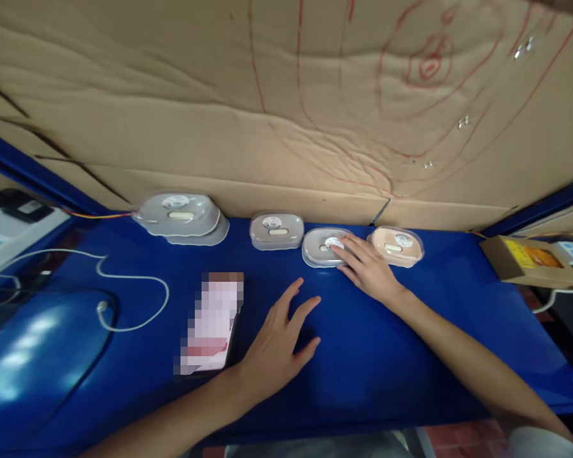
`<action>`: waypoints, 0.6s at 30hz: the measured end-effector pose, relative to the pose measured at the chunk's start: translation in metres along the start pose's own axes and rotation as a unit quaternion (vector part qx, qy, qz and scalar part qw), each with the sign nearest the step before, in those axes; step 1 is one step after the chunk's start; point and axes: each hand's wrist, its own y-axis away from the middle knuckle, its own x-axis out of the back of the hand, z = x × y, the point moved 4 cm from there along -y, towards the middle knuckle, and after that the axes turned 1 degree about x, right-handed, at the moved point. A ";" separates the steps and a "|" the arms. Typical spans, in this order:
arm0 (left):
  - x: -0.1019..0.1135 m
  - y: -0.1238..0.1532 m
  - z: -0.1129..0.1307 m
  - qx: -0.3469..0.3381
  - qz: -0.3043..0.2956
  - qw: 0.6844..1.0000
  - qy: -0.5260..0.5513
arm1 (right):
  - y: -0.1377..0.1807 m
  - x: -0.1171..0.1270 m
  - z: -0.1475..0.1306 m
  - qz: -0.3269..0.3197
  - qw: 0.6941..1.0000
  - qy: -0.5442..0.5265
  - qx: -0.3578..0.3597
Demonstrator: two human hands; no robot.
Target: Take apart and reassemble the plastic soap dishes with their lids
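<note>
In the head view, my right hand [370, 270] reaches over a lidded clear plastic container [318, 247] with a pale grey base. Its fingers are stretched out, with the tips on or just over the round label of the lid. Just right of that hand sits a similar container with a peach base [401, 245], and on the left a grey one [277, 232] with a round label. My left hand [281, 337] hovers over the blue table [353, 369], fingers spread and nothing in them. A phone [214, 324] with a lit, pixelated screen lies to its left.
Two stacked grey containers [181, 213] stand farther left by the cardboard wall [172, 127], which bears red marker lines. A white cable [165, 299] and a dark cable curl on the left. A cardboard box [530, 261] with a yellow label is at the right edge.
</note>
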 end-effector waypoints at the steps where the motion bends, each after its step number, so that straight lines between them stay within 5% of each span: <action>1: 0.000 0.000 0.000 -0.002 0.002 1.000 -0.001 | -0.004 -0.001 0.004 -0.002 1.000 -0.009 -0.002; 18: -0.005 0.002 0.000 -0.044 0.019 0.998 -0.034 | -0.004 -0.010 0.029 0.057 0.997 -0.052 -0.002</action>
